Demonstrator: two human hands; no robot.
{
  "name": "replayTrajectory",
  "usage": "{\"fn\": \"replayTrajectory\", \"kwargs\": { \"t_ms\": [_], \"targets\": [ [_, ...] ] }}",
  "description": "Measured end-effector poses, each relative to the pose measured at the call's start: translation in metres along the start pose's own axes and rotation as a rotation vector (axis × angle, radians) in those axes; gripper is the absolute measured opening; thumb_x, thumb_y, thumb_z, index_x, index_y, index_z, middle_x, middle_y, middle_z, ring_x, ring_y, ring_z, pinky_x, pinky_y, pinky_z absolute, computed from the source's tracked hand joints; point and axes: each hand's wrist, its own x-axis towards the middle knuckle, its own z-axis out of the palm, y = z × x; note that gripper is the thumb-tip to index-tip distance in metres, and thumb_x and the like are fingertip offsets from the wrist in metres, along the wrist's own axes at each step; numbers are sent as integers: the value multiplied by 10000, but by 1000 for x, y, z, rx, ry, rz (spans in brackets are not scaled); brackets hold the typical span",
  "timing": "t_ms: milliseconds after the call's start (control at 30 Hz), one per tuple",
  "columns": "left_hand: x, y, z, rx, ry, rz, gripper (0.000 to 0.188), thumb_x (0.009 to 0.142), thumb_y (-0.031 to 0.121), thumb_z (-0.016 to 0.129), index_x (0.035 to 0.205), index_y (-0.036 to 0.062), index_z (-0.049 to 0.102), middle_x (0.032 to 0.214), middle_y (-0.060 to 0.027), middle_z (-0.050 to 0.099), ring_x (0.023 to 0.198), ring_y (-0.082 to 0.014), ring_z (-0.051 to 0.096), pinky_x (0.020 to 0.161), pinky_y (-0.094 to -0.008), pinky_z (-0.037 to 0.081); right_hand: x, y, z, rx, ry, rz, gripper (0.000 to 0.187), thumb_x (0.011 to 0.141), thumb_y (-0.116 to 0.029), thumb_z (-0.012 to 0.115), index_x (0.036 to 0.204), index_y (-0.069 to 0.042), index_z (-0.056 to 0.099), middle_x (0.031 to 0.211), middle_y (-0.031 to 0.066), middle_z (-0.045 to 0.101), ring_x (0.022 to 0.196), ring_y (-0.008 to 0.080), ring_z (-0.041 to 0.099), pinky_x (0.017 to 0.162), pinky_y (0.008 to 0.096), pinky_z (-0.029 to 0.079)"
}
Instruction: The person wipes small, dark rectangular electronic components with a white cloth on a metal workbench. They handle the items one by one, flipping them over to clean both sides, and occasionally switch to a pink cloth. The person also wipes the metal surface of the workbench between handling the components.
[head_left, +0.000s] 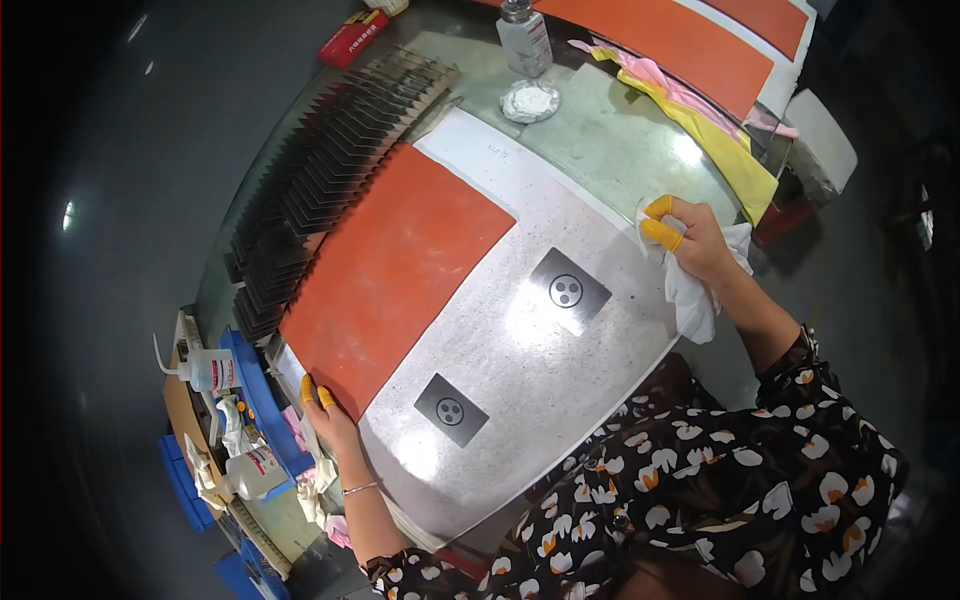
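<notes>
My right hand (pixel 695 240), with yellow finger cots on the thumb and a finger, is closed on a crumpled white cloth (pixel 690 305) at the right edge of the speckled white sheet (pixel 530 350). My left hand (pixel 330 415), also in yellow finger cots, rests its fingertips at the near left corner of an orange mat (pixel 410 270); those fingers look stretched out. Between the hands, two dark grey square plates lie flat on the sheet: one farther plate (pixel 566 290) and one nearer plate (pixel 450 410). Each carries a round mark with three light dots.
Upright dark plates fill a long rack (pixel 330 170) along the left. Farther back stand a clear bottle (pixel 525 40) and a dish of white powder (pixel 530 101). Pink and yellow cloths (pixel 700 125) lie far right. Squeeze bottles (pixel 212 370) and a blue tray (pixel 265 410) are at left.
</notes>
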Motion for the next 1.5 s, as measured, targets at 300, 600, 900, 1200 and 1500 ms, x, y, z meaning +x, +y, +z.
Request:
{"fn": "replayTrajectory", "kwargs": {
  "t_ms": [300, 600, 900, 1200, 1500],
  "targets": [
    [2, -3, 3, 78, -22, 40, 327, 897, 82, 410, 1190, -52, 465, 1173, -185, 508, 1100, -298, 476, 959, -343, 339, 0, 1, -3, -40, -58, -146, 133, 759, -87, 669, 814, 6, 592, 696, 64, 603, 606, 89, 520, 582, 227, 425],
    [4, 4, 2, 200, -45, 103, 315, 887, 63, 396, 1170, -49, 477, 1159, -177, 497, 1079, -309, 473, 950, -353, 341, 3, -2, -11, -17, -131, -190, 140, 743, -81, 672, 811, 12, 593, 710, 106, 617, 601, 180, 593, 570, 249, 441],
    [4, 14, 3, 239, -64, 102, 315, 877, 71, 401, 1156, -49, 486, 1154, -179, 501, 1079, -309, 469, 956, -359, 338, 3, -2, -14, -44, -145, -223, 165, 722, -102, 697, 807, -2, 598, 681, 121, 601, 558, 251, 585, 507, 275, 422],
    [2, 6, 2, 236, -66, 100, 330, 872, 59, 398, 1175, -49, 472, 1160, -184, 482, 1075, -315, 471, 949, -361, 349, 4, -3, -16, -27, -160, -236, 160, 710, -98, 709, 774, -15, 589, 647, 107, 591, 542, 237, 580, 488, 276, 417],
    [0, 9, 3, 265, -61, 75, 335, 889, 59, 369, 1187, -58, 465, 1180, -197, 494, 1091, -319, 474, 954, -352, 345, 3, -3, -19, -11, -164, -239, 165, 710, -96, 707, 780, -13, 583, 646, 100, 585, 539, 238, 573, 492, 285, 415]
  ]
}}
